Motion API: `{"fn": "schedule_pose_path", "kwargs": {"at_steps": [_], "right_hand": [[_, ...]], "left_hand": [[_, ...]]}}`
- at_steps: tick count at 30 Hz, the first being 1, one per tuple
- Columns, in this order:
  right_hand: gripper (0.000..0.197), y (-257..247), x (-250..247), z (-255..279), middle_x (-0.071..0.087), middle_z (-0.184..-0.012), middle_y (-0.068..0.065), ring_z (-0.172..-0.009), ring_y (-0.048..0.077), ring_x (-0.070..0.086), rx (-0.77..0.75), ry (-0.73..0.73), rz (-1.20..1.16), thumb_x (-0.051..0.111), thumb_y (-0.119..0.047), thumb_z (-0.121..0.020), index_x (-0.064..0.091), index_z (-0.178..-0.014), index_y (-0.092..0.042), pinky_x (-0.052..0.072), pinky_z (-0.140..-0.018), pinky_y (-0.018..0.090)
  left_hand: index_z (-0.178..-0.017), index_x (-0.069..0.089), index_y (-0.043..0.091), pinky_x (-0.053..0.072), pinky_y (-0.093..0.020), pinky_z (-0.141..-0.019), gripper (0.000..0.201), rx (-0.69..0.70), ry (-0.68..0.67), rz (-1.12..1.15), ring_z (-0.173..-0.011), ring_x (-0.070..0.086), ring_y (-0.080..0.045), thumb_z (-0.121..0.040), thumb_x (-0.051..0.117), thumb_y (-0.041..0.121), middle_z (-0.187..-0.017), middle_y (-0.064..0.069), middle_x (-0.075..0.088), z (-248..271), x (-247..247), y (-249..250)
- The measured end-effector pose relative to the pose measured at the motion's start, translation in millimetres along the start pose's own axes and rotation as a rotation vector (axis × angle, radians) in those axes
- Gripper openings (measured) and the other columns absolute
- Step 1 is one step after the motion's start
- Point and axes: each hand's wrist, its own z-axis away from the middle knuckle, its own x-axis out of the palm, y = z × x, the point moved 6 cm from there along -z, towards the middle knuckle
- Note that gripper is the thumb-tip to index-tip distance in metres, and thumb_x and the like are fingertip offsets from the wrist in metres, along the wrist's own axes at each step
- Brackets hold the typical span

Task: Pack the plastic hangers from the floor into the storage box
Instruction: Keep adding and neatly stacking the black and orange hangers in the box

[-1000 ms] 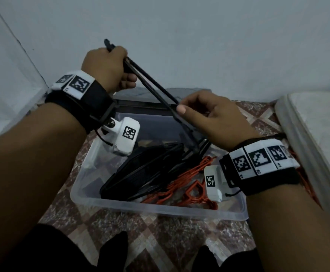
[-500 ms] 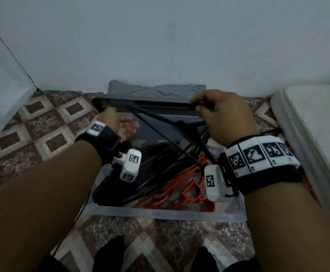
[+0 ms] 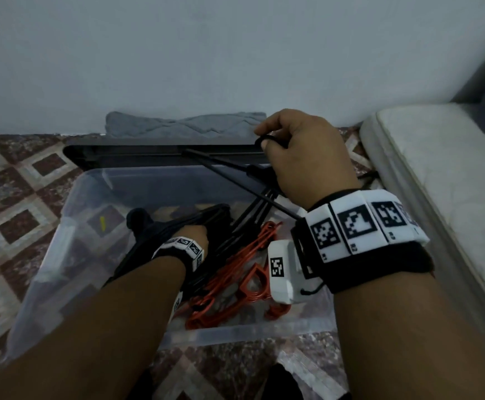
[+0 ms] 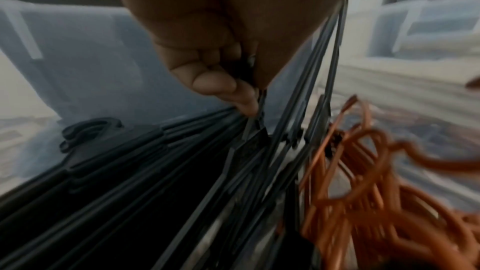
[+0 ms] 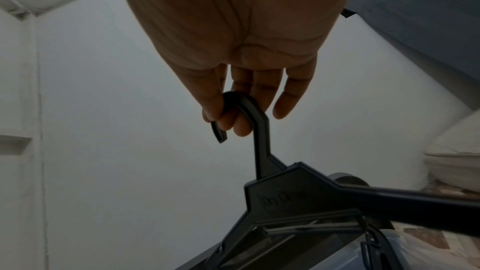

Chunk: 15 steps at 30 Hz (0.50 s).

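Lowered since earlier, my left hand (image 3: 199,241) is reaching into the box (image 3: 62,235).
Right hand (image 3: 301,157) is gripping a black hanger (image 5: 259,151) hook; left is pinching stacked hangers (image 4: 155,171).

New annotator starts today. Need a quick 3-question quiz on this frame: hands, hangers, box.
1. True or false: the right hand holds a black hanger by its hook.
2. Which hangers lie nearest the box's right end? A) black B) orange C) white
3. Fill in: the left hand is down inside the ____, its fingers on the black hanger stack.

Key
1. True: thumb and fingers curl round the hook, seen from the right wrist.
2. B: the orange hangers sit right of the black stack.
3. Storage box, the clear plastic one on the tiled floor.
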Motion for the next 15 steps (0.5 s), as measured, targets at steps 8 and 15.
{"fn": "schedule_pose_path", "kwargs": {"at_steps": [8, 15], "right_hand": [[0.014, 6.6, -7.6, -1.9, 0.068, -0.087, -0.006, -0.079, 0.015, 0.064, 0.035, 0.069, -0.08, 0.06, -0.024, -0.09, 0.069, -0.099, -0.029, 0.055, -0.077, 0.036], [0.013, -8.7, -3.6, 6.0, 0.069, -0.092, -0.01, -0.083, 0.009, 0.063, -0.027, -0.029, -0.086, 0.061, -0.026, -0.091, 0.067, -0.097, -0.036, 0.047, -0.069, 0.021]], "left_hand": [[-0.109, 0.066, 0.016, 0.048, -0.033, -0.08, 0.027, 0.098, 0.351, 0.152, -0.098, 0.061, -0.031, -0.096, 0.051, 0.034, -0.111, -0.009, 0.068, 69.9, -124.7, -6.2], [-0.107, 0.065, 0.017, 0.034, -0.026, -0.068, 0.026, 0.307, 0.418, 0.01, -0.086, 0.059, -0.023, -0.097, 0.051, 0.037, -0.103, -0.004, 0.068, 168.5, -222.3, 28.8]]}}
